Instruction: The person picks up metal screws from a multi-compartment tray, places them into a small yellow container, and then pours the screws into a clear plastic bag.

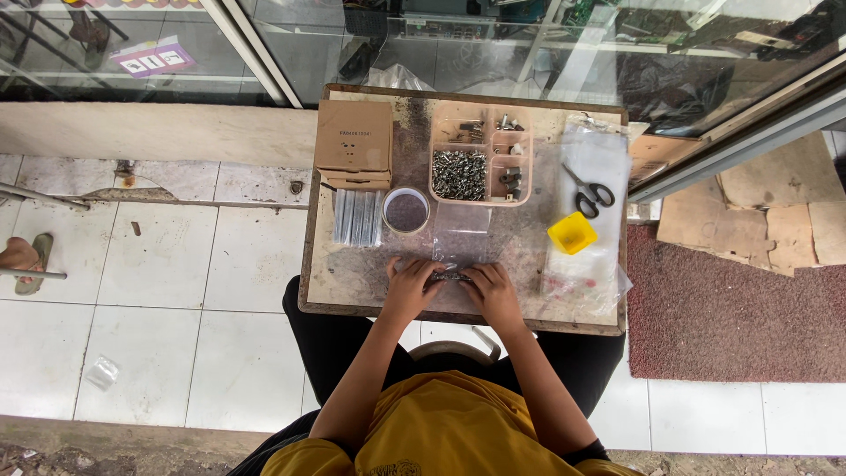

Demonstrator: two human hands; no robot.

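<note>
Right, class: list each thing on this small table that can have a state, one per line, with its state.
Left hand: fingers pressing on the clear bag.
Right hand: the same.
Clear bag: lying flat.
Scissors: closed.
Cardboard box: shut.
Compartment tray: open, part-filled with screws.
Round tub: lidless.

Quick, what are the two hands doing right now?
Left hand: fingers curled, pressing on the small clear plastic bag on the table.
Right hand: fingers curled on the same bag.
</note>
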